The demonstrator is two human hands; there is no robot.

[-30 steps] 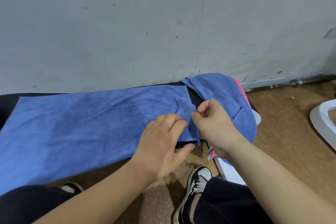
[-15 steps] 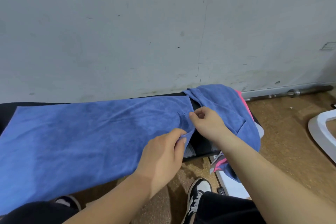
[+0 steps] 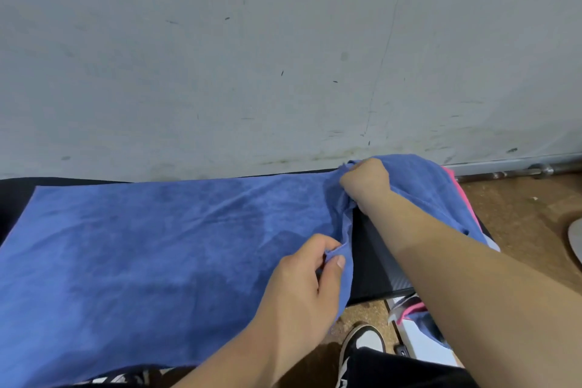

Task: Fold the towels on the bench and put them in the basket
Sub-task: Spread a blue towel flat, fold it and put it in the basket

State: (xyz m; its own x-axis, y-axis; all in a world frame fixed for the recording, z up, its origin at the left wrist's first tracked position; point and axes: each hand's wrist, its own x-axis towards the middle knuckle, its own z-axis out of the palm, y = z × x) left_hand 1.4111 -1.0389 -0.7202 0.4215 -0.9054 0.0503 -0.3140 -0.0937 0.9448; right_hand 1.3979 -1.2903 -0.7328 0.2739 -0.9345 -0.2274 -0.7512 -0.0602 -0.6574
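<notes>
The left hand [image 3: 299, 290] is pinching the near right corner of the blue towel [image 3: 157, 246], with the thumb on top and the fingers [image 3: 318, 244] curled under the hem. The right hand [image 3: 365, 183] is clenching the far right corner of the same towel, its fingers bunched around gathered cloth. Leftward from both sets of fingers the towel is lying spread flat over the black worktop [image 3: 374, 258], covering most of it and hanging over the near edge. Between the two grips the towel's right edge is sagging a little. Just right of that edge a bare strip of worktop is showing under the right forearm.

Just beyond the right hand's fingers, to their right, a second blue towel [image 3: 422, 179] is lying in a loose heap, with a pink towel [image 3: 452, 175] peeking out at its far side. Nearer the person than the left hand's fingers, a black-and-white shoe [image 3: 362, 342] is resting on the brown floor [image 3: 519, 214]. Beside it a white container [image 3: 422, 340] is sitting with pink and blue cloth over its rim — whether this is the basket I cannot tell.
</notes>
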